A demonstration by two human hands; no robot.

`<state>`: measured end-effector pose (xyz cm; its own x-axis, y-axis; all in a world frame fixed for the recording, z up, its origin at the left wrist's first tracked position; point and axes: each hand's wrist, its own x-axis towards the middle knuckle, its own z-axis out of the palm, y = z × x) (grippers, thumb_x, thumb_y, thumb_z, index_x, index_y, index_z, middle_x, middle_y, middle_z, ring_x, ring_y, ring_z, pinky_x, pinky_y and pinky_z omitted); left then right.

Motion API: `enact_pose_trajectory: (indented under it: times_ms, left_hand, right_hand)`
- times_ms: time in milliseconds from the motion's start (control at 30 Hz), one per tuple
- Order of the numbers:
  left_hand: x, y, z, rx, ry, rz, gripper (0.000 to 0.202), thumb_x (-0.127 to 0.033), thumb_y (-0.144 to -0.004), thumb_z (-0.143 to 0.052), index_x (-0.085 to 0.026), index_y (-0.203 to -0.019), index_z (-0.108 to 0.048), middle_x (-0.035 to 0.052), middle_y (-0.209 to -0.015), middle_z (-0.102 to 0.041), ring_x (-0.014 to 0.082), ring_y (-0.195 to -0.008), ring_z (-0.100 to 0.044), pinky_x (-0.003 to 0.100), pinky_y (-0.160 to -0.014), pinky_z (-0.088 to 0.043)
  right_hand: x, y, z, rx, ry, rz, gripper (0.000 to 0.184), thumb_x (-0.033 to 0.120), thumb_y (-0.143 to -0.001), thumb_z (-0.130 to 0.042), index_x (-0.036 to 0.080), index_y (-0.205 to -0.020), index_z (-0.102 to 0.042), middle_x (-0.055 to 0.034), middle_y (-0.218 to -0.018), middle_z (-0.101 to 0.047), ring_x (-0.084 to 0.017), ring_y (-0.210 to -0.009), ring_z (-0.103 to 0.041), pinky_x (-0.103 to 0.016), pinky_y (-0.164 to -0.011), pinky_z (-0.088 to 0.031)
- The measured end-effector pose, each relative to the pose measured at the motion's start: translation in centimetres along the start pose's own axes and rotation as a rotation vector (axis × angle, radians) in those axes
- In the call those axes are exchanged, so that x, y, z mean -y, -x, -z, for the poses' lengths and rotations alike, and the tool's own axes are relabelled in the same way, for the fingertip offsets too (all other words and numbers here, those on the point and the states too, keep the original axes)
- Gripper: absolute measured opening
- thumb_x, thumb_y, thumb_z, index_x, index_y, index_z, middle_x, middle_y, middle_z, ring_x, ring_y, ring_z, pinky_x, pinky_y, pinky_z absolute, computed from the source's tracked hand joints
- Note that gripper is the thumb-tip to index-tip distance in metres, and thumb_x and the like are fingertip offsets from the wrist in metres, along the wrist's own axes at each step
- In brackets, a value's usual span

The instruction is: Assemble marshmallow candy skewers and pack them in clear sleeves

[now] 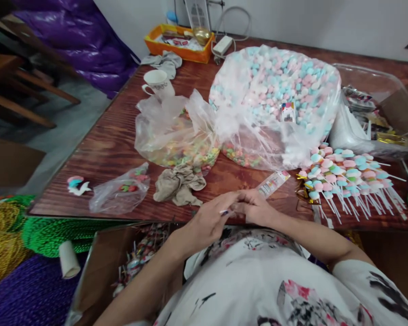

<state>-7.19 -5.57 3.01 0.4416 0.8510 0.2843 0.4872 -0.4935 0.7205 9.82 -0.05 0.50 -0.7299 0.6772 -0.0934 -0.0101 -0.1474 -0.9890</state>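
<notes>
My left hand (209,218) and my right hand (255,206) meet at the near edge of the wooden table (105,145). Their fingers are closed together around a small item; a thin white stick end shows under my left fingers. A narrow printed wrapper (272,183) lies just beyond my right hand. A pile of pastel marshmallow lollipops on white sticks (347,174) lies to the right. A big clear bag of pink, blue and white marshmallows (275,86) sits behind.
A clear bag of coloured candy (177,145), a crumpled beige cloth (178,183), a small bag of sweets (120,192), a white cup (156,81) and an orange tray (177,43) stand on the table. A cardboard box of wrapped lollipops (136,258) sits below my left arm.
</notes>
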Motion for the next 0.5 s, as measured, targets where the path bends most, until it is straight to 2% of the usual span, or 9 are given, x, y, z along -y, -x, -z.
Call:
enact_pose_trajectory:
  times_ms: [100, 167, 233, 300, 367, 400, 433, 500]
  left_hand:
    - [-1.3, 2.7, 1.8, -0.085, -0.047, 0.099, 0.035, -0.015, -0.09, -0.05, -0.021, -0.123, -0.057, 0.0093, -0.113, -0.069, 0.02, -0.103, -0.066, 0.03, -0.089, -0.053]
    - [-1.4, 4.9, 3.5, -0.067, -0.097, 0.248, 0.022, -0.021, -0.089, -0.052, -0.023, -0.108, -0.062, 0.0036, -0.088, -0.073, 0.0172, -0.079, -0.069, 0.026, -0.073, -0.054]
    - [-0.6, 7.9, 5.2, 0.123, -0.214, 0.435, 0.015, -0.027, -0.089, -0.049, -0.023, -0.093, -0.063, -0.0004, -0.069, -0.068, 0.0159, -0.06, -0.064, 0.025, -0.058, -0.05]
    - [0.7, 11.4, 6.4, 0.33, -0.463, 0.659, 0.018, -0.029, -0.087, -0.047, -0.022, -0.086, -0.064, 0.0013, -0.065, -0.068, 0.021, -0.06, -0.066, 0.029, -0.054, -0.049]
    - [1.8, 14.3, 6.6, 0.455, -0.763, 0.93, 0.022, -0.028, -0.083, -0.047, -0.019, -0.083, -0.067, 0.008, -0.068, -0.071, 0.0307, -0.066, -0.069, 0.036, -0.053, -0.049]
    - [2.1, 15.2, 6.3, 0.482, -0.837, 0.985, 0.023, -0.028, -0.082, -0.048, -0.019, -0.086, -0.068, 0.0099, -0.075, -0.072, 0.0332, -0.072, -0.07, 0.039, -0.056, -0.051]
    - [2.3, 15.4, 5.8, 0.49, -0.847, 0.991, 0.025, -0.03, -0.082, -0.048, -0.019, -0.091, -0.069, 0.0107, -0.082, -0.074, 0.0337, -0.078, -0.07, 0.04, -0.059, -0.052]
    - [2.0, 13.6, 4.0, 0.434, -0.717, 0.851, 0.03, -0.034, -0.086, -0.047, -0.021, -0.104, -0.067, 0.0097, -0.094, -0.074, 0.0292, -0.087, -0.07, 0.039, -0.07, -0.054]
  right_hand:
    - [1.3, 0.1, -1.7, 0.132, 0.012, 0.019, 0.018, 0.031, -0.088, -0.053, 0.017, -0.077, -0.058, 0.0045, -0.061, -0.054, -0.008, -0.052, -0.046, -0.02, -0.052, -0.04]
    - [2.3, 0.4, -2.0, 0.123, 0.211, 0.147, 0.015, 0.027, -0.09, -0.052, 0.017, -0.083, -0.06, 0.0015, -0.069, -0.06, -0.011, -0.062, -0.052, -0.023, -0.061, -0.044]
    - [2.8, 0.9, -0.9, 0.024, 0.526, 0.309, 0.013, 0.025, -0.091, -0.051, 0.017, -0.093, -0.061, -0.0037, -0.081, -0.065, -0.015, -0.075, -0.055, -0.028, -0.073, -0.045]
    - [2.5, 1.7, 1.3, -0.115, 0.862, 0.383, 0.016, 0.023, -0.092, -0.049, 0.015, -0.098, -0.062, -0.0086, -0.086, -0.067, -0.019, -0.083, -0.053, -0.034, -0.079, -0.043]
    - [1.4, 2.8, 4.1, -0.24, 1.142, 0.285, 0.018, 0.018, -0.091, -0.047, 0.014, -0.096, -0.064, -0.0115, -0.087, -0.066, -0.023, -0.088, -0.051, -0.038, -0.082, -0.04]
    - [0.7, 3.3, 5.4, -0.3, 1.239, 0.21, 0.019, 0.014, -0.089, -0.047, 0.014, -0.097, -0.064, -0.0123, -0.09, -0.066, -0.024, -0.092, -0.051, -0.039, -0.084, -0.039]
    - [0.1, 3.9, 6.4, -0.348, 1.322, 0.116, 0.021, 0.01, -0.087, -0.048, 0.014, -0.098, -0.065, -0.0133, -0.094, -0.067, -0.026, -0.096, -0.05, -0.04, -0.085, -0.037]
    - [-1.0, 4.9, 7.2, -0.421, 1.415, -0.048, 0.027, 0.007, -0.083, -0.049, 0.014, -0.104, -0.065, -0.0144, -0.104, -0.067, -0.028, -0.103, -0.048, -0.043, -0.087, -0.034]
